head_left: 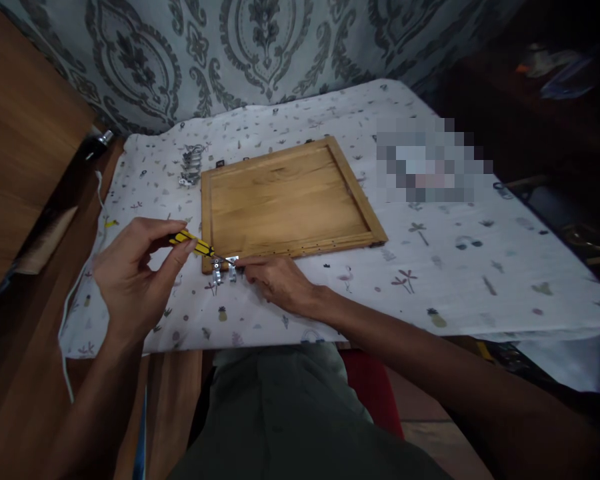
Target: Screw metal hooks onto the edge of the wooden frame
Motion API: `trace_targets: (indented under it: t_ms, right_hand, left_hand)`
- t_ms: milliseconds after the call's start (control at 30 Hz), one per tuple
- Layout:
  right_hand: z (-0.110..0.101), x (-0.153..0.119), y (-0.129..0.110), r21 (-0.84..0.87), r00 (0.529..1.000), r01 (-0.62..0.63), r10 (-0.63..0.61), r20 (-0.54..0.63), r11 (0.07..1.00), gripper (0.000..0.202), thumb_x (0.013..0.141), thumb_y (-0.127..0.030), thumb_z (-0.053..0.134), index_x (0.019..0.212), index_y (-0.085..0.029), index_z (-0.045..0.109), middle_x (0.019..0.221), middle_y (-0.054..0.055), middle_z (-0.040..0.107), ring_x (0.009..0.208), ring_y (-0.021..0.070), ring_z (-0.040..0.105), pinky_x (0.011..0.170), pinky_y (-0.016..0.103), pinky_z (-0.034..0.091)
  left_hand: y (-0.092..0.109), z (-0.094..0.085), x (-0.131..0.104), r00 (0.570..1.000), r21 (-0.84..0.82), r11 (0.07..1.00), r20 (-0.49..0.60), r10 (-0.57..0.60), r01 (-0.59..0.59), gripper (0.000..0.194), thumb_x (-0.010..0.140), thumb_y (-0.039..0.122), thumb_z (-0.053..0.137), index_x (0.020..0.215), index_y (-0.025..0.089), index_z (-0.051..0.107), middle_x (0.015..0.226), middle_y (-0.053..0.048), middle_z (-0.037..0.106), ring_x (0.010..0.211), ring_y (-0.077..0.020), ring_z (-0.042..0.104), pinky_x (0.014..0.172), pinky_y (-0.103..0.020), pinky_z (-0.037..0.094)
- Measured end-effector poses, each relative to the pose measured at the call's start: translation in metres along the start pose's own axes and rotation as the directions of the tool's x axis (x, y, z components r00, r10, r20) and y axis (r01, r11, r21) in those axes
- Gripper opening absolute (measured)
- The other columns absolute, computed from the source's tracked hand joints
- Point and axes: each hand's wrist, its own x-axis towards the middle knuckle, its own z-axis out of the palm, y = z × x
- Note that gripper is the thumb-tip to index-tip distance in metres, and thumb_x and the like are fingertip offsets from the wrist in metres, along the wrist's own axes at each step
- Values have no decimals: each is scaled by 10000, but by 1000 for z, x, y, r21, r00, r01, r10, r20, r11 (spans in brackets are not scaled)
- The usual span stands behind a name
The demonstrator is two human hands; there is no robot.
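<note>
My left hand (pixel 143 270) is closed around the handle of a yellow and black screwdriver (pixel 193 243), held between thumb and fingers. Its shaft slants down to the right, and the tip meets a small shiny metal bracket (pixel 232 270) on the near edge of a wooden framed panel (pixel 280 207). My right hand (pixel 277 279) rests at that edge, index finger reaching to the bracket and the other fingers curled beneath. A second metal bracket (pixel 217 272) sits just left of it, near the panel's corner. Whether a screw is under the tip is too small to tell.
A patterned white cloth (pixel 350 293) covers the table. Several metal pieces (pixel 191 165) lie in a row behind the panel's left side. A blurred-out patch (pixel 427 163) hides something at right. A white cable (pixel 67 313) hangs along the left, beside wooden furniture (pixel 25 133).
</note>
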Motion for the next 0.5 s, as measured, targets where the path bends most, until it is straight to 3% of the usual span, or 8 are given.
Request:
trace_targets:
  t_ms: [500]
  right_hand:
    - [1, 0, 2, 56, 1000, -15, 15, -2, 998, 351, 814, 60, 464, 795, -171, 728, 1256, 78, 773, 1081, 218, 752, 842, 332, 583]
  left_hand:
    - [1, 1, -2, 999, 63, 998, 34, 0, -3, 172, 894, 196, 767, 1042, 274, 730, 909, 15, 731, 791, -157, 688, 694, -336, 607]
